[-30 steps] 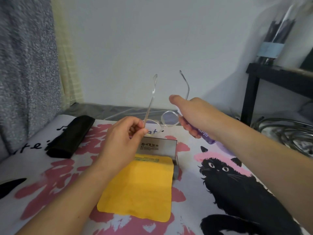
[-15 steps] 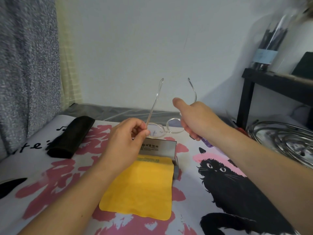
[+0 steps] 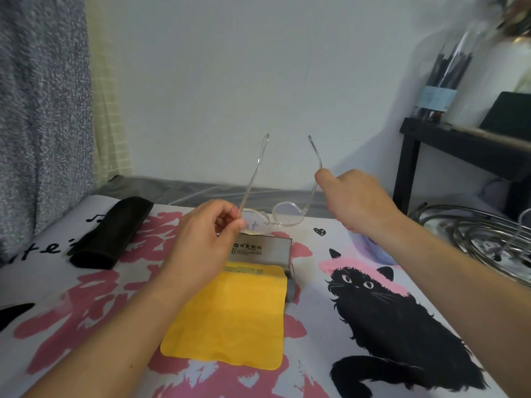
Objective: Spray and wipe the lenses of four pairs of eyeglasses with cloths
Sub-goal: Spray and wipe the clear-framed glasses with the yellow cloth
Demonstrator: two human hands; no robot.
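I am watching the clear-framed glasses (image 3: 270, 216) hanging between the two hands, lenses low and the temples standing up and splayed toward the wall. The left hand (image 3: 201, 239) is pinching the near end of one temple between thumb and forefinger, the other fingers curled in. The right hand (image 3: 353, 202) is closing loosely into a fist just beside the other temple, and something pale purple (image 3: 370, 249), probably the spray bottle, is showing below it; I cannot tell how firmly it is gripping that, nor whether it is touching the frame. Below the left hand the yellow cloth (image 3: 232, 317) is lying flat, its far edge against a small grey case (image 3: 258, 249). Further out past the left hand a black pouch (image 3: 112, 231) is resting on the cat-print table cover (image 3: 408, 326). I am judging this as the spraying step: the nozzle should be aiming squarely at one lens, the frame steadying by the temple alone, fingers staying off the lenses, then the cloth coming up for the wipe
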